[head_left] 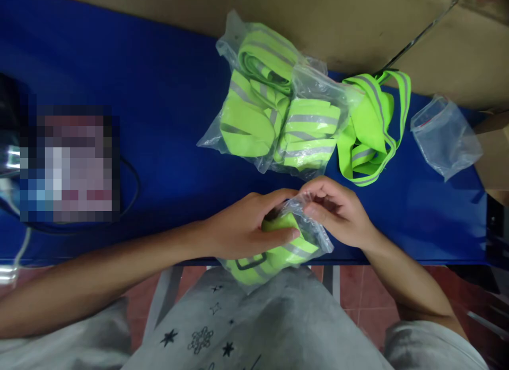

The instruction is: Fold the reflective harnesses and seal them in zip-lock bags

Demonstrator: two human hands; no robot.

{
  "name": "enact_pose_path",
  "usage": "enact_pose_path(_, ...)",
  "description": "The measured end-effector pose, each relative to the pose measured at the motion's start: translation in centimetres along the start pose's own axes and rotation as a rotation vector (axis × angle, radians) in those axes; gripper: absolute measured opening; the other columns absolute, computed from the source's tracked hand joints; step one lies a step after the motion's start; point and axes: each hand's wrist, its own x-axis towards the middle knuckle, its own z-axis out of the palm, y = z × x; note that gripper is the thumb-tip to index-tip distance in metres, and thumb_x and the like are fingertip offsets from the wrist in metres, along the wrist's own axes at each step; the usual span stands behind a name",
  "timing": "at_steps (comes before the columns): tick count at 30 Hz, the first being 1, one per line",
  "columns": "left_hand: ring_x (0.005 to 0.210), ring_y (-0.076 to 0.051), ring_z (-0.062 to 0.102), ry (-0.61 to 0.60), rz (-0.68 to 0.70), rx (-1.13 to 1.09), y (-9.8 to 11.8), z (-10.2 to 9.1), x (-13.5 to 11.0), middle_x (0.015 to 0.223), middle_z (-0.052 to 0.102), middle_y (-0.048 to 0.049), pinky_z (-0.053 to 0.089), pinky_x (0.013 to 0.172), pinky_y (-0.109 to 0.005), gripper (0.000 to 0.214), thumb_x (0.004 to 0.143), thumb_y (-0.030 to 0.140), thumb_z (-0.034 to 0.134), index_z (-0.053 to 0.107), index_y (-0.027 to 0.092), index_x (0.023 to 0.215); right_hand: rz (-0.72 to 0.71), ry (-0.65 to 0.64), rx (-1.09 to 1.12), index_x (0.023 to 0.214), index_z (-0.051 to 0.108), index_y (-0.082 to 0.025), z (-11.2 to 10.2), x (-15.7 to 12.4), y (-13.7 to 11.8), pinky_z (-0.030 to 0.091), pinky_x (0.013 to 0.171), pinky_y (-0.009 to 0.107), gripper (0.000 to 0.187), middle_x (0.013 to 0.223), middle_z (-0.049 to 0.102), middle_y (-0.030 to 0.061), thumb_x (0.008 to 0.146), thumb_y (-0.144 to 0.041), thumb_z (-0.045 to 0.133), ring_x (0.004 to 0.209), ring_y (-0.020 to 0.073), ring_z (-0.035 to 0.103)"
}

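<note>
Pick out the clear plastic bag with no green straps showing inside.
The rightmost bag, lying beside the loose straps. The held bag and the larger bag beyond it both show green straps inside.

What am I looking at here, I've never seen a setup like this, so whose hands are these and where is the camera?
There's no machine, just a person working bare-handed. The one picture comes from a camera worn on that person's head, looking forward and down. The left hand holds a small plastic bag with yellow-green reflective strap inside; the right hand touches its upper edge. On the blue tabletop lie a larger plastic bag of bundled straps, a loose strap and, farther right, another clear bag. The patch at left is pixelated, so I can't tell what's there.
</note>
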Motion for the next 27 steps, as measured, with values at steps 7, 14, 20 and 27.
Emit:
enact_pose_path(7, 0.052, -0.006, 0.043, 0.145, -0.05, -0.029, -0.2, 0.4, -0.2, 0.073, 0.056, 0.0062, 0.032, 0.049, -0.019, 0.054, 0.095, 0.041, 0.065, 0.052, 0.022, 0.144, 0.006, -0.033, -0.115, 0.097, 0.061, -0.019, -0.4, 0.1, 0.2, 0.045, 0.06, 0.018, 0.013, 0.077, 0.06, -0.0034, 0.094, -0.028, 0.071, 0.066, 0.0065, 0.055)
enact_pose_path(14, 0.055, -0.008, 0.051, 0.174, -0.028, -0.072, -0.1, 0.3, -0.3, 0.082, 0.069, 0.0025, 0.036, 0.05, -0.019, 0.054, 0.098, 0.042, 0.062, 0.047, 0.025, 0.147, -0.041, 0.029, -0.042, 0.08, 0.06, -0.017, -0.3, 0.4, 0.5, 0.036, 0.054, 0.018, 0.019, 0.071, 0.057, -0.0037, 0.091, -0.024, 0.073, 0.061, 0.0058, 0.047)
enact_pose_path(20, 0.073, -0.013, 0.066, 0.267, -0.032, -0.112, -0.3, -0.1, -0.2, 0.09, 0.074, -0.0017, 0.049, 0.062, -0.022, 0.049, 0.095, 0.045, 0.067, 0.055, 0.022, 0.137, 0.015, 0.034, 0.059, 0.093, 0.066, -0.017, -1.0, 0.7, 1.3, 0.04, 0.054, 0.016, 0.015, 0.071, 0.06, -0.0043, 0.092, -0.03, 0.074, 0.059, 0.0051, 0.051)
enact_pose_path(27, 0.089, -0.015, 0.07, 0.52, 0.083, -0.223, -0.1, -0.8, 0.0, 0.104, 0.075, -0.0037, 0.055, 0.076, -0.024, 0.034, 0.092, 0.041, 0.073, 0.063, 0.02, 0.118, -0.108, 0.218, -0.1, 0.113, 0.067, -0.019, -2.2, 0.6, 0.8, 0.042, 0.06, 0.018, 0.017, 0.073, 0.058, -0.0046, 0.097, -0.026, 0.067, 0.063, 0.0061, 0.053)
